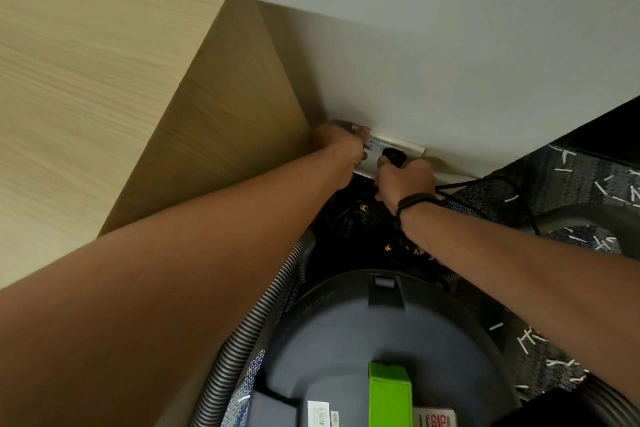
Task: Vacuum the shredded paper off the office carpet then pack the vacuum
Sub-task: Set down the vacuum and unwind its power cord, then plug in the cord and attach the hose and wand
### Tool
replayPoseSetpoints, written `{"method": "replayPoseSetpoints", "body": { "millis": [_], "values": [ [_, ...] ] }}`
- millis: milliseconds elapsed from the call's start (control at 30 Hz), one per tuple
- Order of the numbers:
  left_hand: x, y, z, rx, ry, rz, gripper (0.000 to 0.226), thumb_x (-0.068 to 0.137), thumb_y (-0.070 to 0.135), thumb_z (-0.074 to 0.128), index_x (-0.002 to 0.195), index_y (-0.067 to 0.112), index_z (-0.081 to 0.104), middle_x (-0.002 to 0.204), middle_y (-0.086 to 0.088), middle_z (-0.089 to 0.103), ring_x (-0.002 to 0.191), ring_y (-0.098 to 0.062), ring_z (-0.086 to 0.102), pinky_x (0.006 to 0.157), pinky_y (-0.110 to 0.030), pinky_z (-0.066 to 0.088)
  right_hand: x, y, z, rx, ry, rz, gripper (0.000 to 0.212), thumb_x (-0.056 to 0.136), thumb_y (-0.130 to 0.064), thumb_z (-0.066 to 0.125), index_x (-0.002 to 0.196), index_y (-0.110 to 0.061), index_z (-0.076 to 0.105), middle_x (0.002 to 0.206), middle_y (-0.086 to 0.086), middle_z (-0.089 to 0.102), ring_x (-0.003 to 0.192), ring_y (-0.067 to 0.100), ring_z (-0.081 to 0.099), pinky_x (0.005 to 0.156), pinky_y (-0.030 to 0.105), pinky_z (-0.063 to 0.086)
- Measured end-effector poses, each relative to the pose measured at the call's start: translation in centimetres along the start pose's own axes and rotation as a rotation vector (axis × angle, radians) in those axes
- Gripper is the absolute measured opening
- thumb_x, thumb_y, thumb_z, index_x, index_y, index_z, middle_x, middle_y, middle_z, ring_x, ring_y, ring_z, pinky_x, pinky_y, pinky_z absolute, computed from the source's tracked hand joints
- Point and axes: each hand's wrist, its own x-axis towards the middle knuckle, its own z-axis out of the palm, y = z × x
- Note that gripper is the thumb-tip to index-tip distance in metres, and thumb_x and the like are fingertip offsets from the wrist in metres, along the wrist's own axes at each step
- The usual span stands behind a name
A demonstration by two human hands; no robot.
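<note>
Here right hand (403, 180) grips plug (393, 156) at socket plate (394, 158); left hand (341, 149) apparently steadies plate.

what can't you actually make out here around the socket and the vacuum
- Head view: whether the black plug is fully seated in the wall socket; the right hand covers it.
- Left hand's fingers: partly hidden behind the hand itself.
- Socket label print: too small.
- Vacuum base and stickers: cut off by the bottom edge.
- Hose end: out of frame.

Head camera looks steeply down, close over the wall socket (388, 158).
</note>
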Motion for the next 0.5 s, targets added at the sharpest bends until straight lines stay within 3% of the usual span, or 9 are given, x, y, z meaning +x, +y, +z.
{"method": "replayPoseSetpoints", "body": {
  "millis": [67, 133, 233, 433, 500],
  "values": [
    [0.2, -0.1, 0.0, 0.018, -0.011, -0.008, 0.027, 0.108, 0.018, 0.057, 0.084, 0.008, 0.049, 0.076, -0.005, 0.051, 0.069, -0.018, 0.051, 0.076, -0.030, 0.052, 0.2, -0.4, -0.3, 0.040, -0.022, 0.028, 0.031, 0.087, -0.038, 0.070, 0.088, -0.008, 0.063, 0.087, 0.013, 0.074, 0.074, 0.033, 0.072, 0.067, 0.044, 0.063],
    [0.5, -0.3, 0.0, 0.010, 0.010, 0.017, 0.027, 0.106, 0.021, 0.061, 0.086, 0.004, 0.054, 0.076, -0.007, 0.056, 0.079, -0.024, 0.058, 0.087, -0.038, 0.057, 0.2, -0.6, -0.1, 0.069, -0.005, 0.047, 0.028, 0.085, -0.032, 0.072, 0.076, -0.011, 0.055, 0.086, 0.014, 0.073, 0.073, 0.032, 0.071, 0.065, 0.043, 0.062],
    [0.5, -0.5, 0.0, -0.010, -0.004, 0.023, 0.030, 0.105, 0.023, 0.063, 0.082, 0.006, 0.054, 0.074, -0.007, 0.058, 0.087, -0.024, 0.056, 0.081, -0.036, 0.048, 0.2, -0.3, 0.1, 0.054, -0.009, 0.026, 0.032, 0.081, -0.037, 0.072, 0.090, -0.008, 0.064, 0.086, 0.012, 0.071, 0.077, 0.032, 0.072, 0.070, 0.050, 0.063],
    [-0.2, 0.0, 0.0, 0.034, -0.018, 0.036, 0.026, 0.109, 0.022, 0.056, 0.118, -0.002, 0.056, 0.086, -0.011, 0.059, 0.092, -0.024, 0.056, 0.090, -0.034, 0.052, 1.1, -0.6, -0.4, 0.033, -0.015, 0.025, 0.025, 0.085, -0.027, 0.073, 0.078, -0.010, 0.056, 0.081, 0.008, 0.070, 0.073, 0.030, 0.073, 0.056, 0.036, 0.060],
    [-0.5, 0.0, 0.0, 0.036, -0.021, 0.043, 0.028, 0.108, 0.024, 0.056, 0.121, -0.001, 0.055, 0.089, -0.014, 0.059, 0.089, -0.024, 0.058, 0.092, -0.036, 0.054, 1.1, -0.4, -0.3, 0.055, -0.029, 0.020, 0.021, 0.087, -0.024, 0.073, 0.082, -0.009, 0.059, 0.076, 0.006, 0.067, 0.066, 0.026, 0.072, 0.053, 0.034, 0.059]
  ]
}}
